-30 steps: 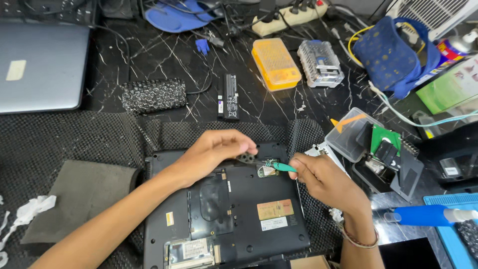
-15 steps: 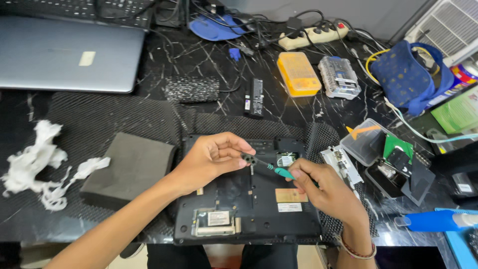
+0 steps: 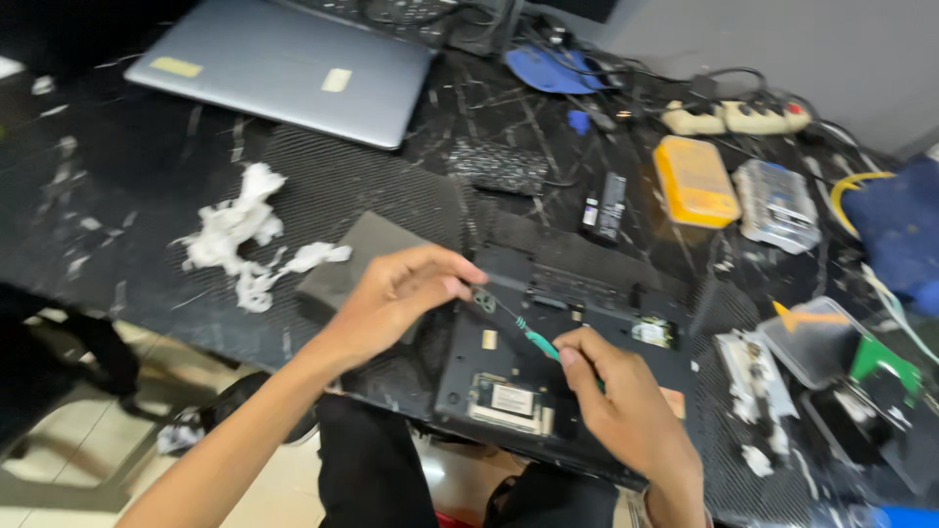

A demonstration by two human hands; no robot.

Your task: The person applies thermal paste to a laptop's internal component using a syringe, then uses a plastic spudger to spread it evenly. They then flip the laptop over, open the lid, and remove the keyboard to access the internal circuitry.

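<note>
Head view now sits further left than before. The right hand point(image 3: 616, 396) still pinches a green screwdriver point(image 3: 533, 340), tip by the left hand point(image 3: 401, 293) fingertips, curled narrow on the laptop point(image 3: 587, 391). The screw is too blurred to see.

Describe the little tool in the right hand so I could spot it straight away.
Start at the black upturned laptop base at the near edge of the dark table. Above its left part the two hands meet: the left hand steadies the tip, the right hand holds the handle. Between them runs the screwdriver, a thin metal shaft with a teal-green handle, the only slim green tool on the base.
</note>
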